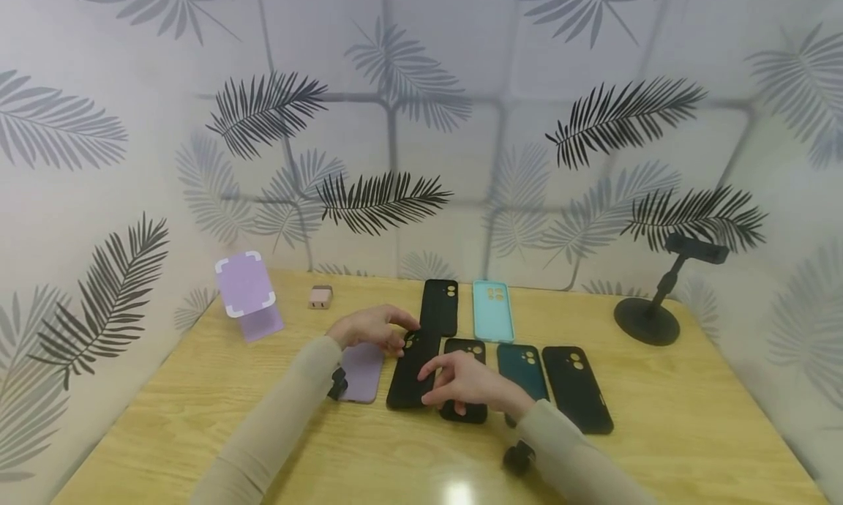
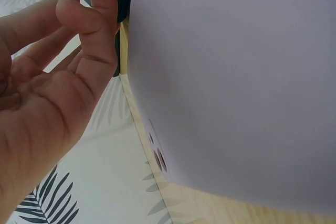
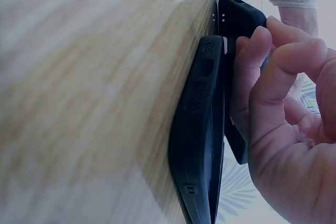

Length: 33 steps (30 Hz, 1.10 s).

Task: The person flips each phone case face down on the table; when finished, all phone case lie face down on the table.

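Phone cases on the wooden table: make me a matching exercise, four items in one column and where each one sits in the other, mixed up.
Items:
1. light turquoise phone case
2. lilac phone case
3. black phone stand with a round base
4. black phone case with two camera holes

Places:
A. far right of the table, near the wall
B. gripped at both ends by the left hand and right hand
C. back row, right of another black case
D. partly under the left wrist, leftmost of the lying cases

Pairs: 1-C, 2-D, 3-A, 4-B
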Each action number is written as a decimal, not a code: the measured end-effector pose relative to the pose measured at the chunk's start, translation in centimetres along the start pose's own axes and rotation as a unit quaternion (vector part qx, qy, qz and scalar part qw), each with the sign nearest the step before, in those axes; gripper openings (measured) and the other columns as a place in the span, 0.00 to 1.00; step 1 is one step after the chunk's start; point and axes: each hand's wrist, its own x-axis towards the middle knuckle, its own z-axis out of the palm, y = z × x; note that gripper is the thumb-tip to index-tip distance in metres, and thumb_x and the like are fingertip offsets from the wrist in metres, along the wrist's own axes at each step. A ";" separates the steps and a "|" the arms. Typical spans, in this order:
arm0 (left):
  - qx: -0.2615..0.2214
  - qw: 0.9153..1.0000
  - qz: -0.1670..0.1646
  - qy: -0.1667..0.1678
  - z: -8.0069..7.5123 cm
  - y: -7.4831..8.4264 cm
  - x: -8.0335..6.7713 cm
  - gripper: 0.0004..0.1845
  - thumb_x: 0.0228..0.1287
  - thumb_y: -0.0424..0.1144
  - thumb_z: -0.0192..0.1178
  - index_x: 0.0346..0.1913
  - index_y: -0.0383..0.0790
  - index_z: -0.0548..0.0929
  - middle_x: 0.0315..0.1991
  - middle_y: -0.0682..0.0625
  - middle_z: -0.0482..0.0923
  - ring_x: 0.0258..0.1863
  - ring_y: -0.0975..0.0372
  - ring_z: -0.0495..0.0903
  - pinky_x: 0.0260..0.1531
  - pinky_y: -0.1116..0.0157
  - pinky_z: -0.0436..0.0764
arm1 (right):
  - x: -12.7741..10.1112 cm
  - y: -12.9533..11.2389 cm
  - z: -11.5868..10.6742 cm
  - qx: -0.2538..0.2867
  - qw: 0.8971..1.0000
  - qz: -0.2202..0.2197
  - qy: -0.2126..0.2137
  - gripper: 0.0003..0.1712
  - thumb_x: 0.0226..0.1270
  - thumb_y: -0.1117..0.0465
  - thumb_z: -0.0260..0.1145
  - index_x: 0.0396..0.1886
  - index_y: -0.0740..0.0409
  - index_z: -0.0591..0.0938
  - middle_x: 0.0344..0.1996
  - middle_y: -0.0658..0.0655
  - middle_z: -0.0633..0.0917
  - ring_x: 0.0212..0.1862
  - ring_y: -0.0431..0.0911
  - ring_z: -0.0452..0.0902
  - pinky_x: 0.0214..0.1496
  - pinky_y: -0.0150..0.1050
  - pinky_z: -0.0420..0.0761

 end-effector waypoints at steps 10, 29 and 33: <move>0.015 1.000 -0.004 -0.002 -0.3 0.1 -0.1 0.23 0.63 0.26 0.57 0.63 0.29 0.75 0.48 0.41 0.83 0.33 0.60 0.84 0.33 0.64 0.83 | 0.0 -0.5 -0.1 0.019 0.999 0.028 -0.020 0.19 0.62 0.64 0.71 0.53 0.62 0.82 0.22 0.60 0.87 0.20 0.41 0.79 0.15 0.30 0.73; 0.038 0.999 -0.016 0.022 -0.8 -0.2 -0.1 0.20 0.66 0.27 0.56 0.60 0.30 0.77 0.39 0.42 0.85 0.32 0.61 0.83 0.34 0.66 0.82 | -0.4 -0.6 -1.3 0.025 0.999 0.045 0.015 0.19 0.69 0.56 0.65 0.55 0.60 0.82 0.35 0.61 0.88 0.26 0.44 0.85 0.17 0.30 0.76; 0.036 0.999 -0.007 0.036 -0.8 -0.2 -0.1 0.21 0.66 0.28 0.55 0.62 0.32 0.77 0.50 0.40 0.82 0.34 0.60 0.82 0.36 0.65 0.82 | -0.1 -0.1 -2.1 0.036 0.998 0.033 0.043 0.18 0.70 0.59 0.64 0.55 0.63 0.81 0.37 0.64 0.88 0.29 0.44 0.85 0.20 0.32 0.79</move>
